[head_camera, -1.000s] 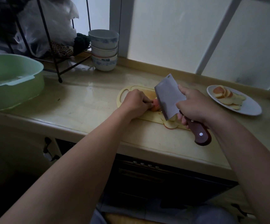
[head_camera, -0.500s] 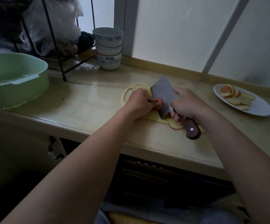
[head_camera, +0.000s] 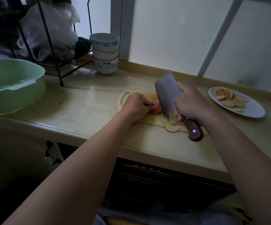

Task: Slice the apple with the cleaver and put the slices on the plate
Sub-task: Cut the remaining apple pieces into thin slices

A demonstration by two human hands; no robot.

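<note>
Fingers [head_camera: 145, 106] of the left hand [head_camera: 136, 105] curl tight, pinching the apple [head_camera: 156, 109]; the right hand [head_camera: 191, 106] grips the cleaver [head_camera: 167, 95] — at three o'clock, the plate [head_camera: 254, 111] holds slices [head_camera: 228, 98].

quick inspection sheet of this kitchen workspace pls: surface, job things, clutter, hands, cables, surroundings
surface: glossy beige counter with a yellow cutting board on it.
job's things: apple piece on the board, cleaver edge down beside it; cut slices near the blade; more slices on the white plate at right.
clutter: green basin at left; stacked bowls, wire rack and plastic bag at the back.
grippers: left hand holds the apple piece; right hand grips the cleaver handle.
cables: nothing seen.
surroundings: frosted window panes behind; dark appliance front below the counter.
</note>
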